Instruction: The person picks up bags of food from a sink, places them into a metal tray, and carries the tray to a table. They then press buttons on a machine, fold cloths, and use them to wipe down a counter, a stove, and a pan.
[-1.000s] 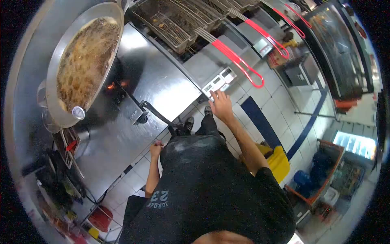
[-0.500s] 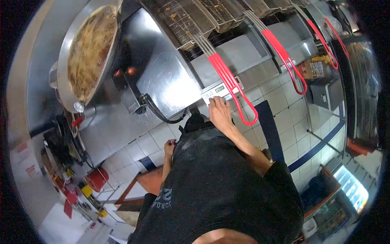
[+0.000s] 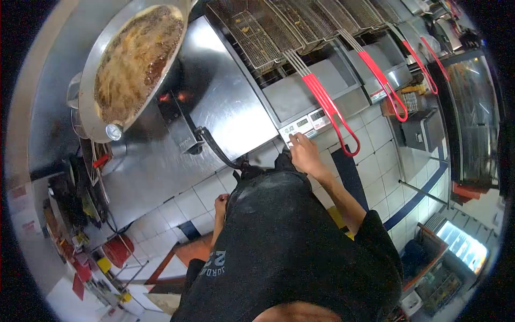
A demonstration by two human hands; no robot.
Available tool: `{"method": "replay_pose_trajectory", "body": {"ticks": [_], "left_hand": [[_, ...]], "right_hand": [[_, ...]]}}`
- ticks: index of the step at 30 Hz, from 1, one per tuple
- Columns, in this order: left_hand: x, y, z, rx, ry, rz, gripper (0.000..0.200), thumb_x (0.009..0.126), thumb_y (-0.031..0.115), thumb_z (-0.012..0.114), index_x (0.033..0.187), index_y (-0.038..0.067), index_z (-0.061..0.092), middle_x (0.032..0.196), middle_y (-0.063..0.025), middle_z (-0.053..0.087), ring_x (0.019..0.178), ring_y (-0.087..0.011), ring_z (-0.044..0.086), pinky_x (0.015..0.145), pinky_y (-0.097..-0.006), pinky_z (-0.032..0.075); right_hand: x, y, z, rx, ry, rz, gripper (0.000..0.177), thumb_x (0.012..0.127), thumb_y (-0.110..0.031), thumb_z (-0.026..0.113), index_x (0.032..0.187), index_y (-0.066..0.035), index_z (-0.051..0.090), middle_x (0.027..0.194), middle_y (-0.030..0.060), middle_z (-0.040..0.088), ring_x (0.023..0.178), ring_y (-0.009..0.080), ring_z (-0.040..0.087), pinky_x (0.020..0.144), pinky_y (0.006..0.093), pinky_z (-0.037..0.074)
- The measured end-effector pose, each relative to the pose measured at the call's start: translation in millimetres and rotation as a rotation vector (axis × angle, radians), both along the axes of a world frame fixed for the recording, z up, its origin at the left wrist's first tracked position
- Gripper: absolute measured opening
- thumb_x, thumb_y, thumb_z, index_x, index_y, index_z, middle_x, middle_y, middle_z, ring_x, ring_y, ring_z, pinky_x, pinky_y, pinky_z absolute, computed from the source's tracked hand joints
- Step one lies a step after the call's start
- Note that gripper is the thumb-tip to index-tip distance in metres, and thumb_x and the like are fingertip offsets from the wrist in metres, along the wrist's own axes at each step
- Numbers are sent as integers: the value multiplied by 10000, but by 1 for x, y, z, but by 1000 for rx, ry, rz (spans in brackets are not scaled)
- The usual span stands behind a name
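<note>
My right hand [image 3: 307, 155] is at the front edge of the fryer, its bent fingertips on the lower part of the control panel [image 3: 298, 127] beneath the lit displays. Nothing shows in its grasp. Just beyond it hangs the red-handled grip [image 3: 323, 100] of the nearest fryer basket [image 3: 256, 40], which rests over the fryer. At my left side, close by the dark apron [image 3: 268, 198], my left hand [image 3: 220, 203] hangs low with its fingers curled in. It appears to hold nothing.
A large metal pan of bubbling oil [image 3: 137, 64], with a round dial [image 3: 113, 131] at its rim, stands to the left. Between pan and fryer lies a steel counter [image 3: 225, 91] bearing a dark box [image 3: 185, 131] with a cable. More baskets with red handles [image 3: 383, 80] line the right.
My view has shifted, so the pan and baskets show more fully. My right hand has drawn slightly back and down along the panel, baring its displays. My left hand stays low at my side.
</note>
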State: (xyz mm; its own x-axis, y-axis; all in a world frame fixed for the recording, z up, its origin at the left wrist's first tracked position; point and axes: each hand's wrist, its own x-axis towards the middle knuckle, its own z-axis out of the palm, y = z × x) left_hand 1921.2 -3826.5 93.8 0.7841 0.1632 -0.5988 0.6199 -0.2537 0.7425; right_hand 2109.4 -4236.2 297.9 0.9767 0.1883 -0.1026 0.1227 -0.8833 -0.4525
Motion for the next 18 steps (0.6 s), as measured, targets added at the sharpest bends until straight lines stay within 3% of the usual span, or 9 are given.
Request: {"method": "replay_pose_trajectory", "body": {"ticks": [3, 6, 7, 11, 12, 16, 18], "left_hand": [[-1, 34, 1, 65, -68, -62, 191, 893, 159, 527, 935, 24, 656, 797, -76, 646, 703, -134, 595, 638, -263, 478], [6, 59, 19, -38, 307, 210, 173, 902, 187, 502, 962, 85, 627, 779, -65, 649, 571, -139, 601, 469, -296, 483], [-1, 81, -8, -39, 326, 201, 171, 911, 172, 478, 973, 105, 623, 773, -55, 648, 585, -133, 603, 469, -287, 477], [-2, 114, 0, -30, 294, 267, 164, 917, 160, 470, 951, 119, 625, 760, -43, 645, 571, -124, 594, 441, -258, 458], [-3, 123, -5, -34, 285, 288, 155, 910, 144, 474, 957, 116, 620, 751, -36, 640, 564, -116, 586, 426, -250, 441], [-10, 139, -10, -70, 253, 425, 148, 908, 194, 513, 981, 105, 606, 732, -32, 627, 537, -95, 559, 405, -241, 413], [-20, 137, -11, -62, 253, 440, 159, 910, 202, 512, 991, 100, 603, 730, -33, 625, 537, -97, 557, 409, -243, 420]], "right_hand": [[-8, 7, 1, -79, -36, 1, 405, 825, -142, 526, 1205, -11, 481, 1067, 121, 497, 1000, 288, 509, 805, 436, 417], [-13, 22, -5, -137, -13, -67, 427, 817, -128, 528, 1224, -17, 462, 1058, 133, 512, 973, 297, 526, 761, 454, 435], [-13, 23, -8, -167, -44, -87, 425, 818, -122, 525, 1225, -18, 458, 1042, 146, 521, 958, 315, 531, 735, 472, 444], [-13, 36, 7, -234, 54, -113, 474, 829, -154, 522, 1272, -16, 424, 1094, 170, 518, 1018, 316, 523, 800, 478, 435], [-18, 34, -7, -230, 68, -129, 553, 833, -188, 527, 1335, -25, 360, 1175, 166, 488, 1080, 311, 487, 842, 516, 416], [-31, 49, 0, -243, 29, -91, 592, 844, -199, 524, 1383, -92, 306, 1202, 154, 475, 1089, 315, 479, 864, 507, 413], [-30, 50, 1, -246, 46, -89, 589, 846, -201, 522, 1381, -80, 307, 1192, 152, 479, 1086, 313, 481, 862, 505, 414]]}}
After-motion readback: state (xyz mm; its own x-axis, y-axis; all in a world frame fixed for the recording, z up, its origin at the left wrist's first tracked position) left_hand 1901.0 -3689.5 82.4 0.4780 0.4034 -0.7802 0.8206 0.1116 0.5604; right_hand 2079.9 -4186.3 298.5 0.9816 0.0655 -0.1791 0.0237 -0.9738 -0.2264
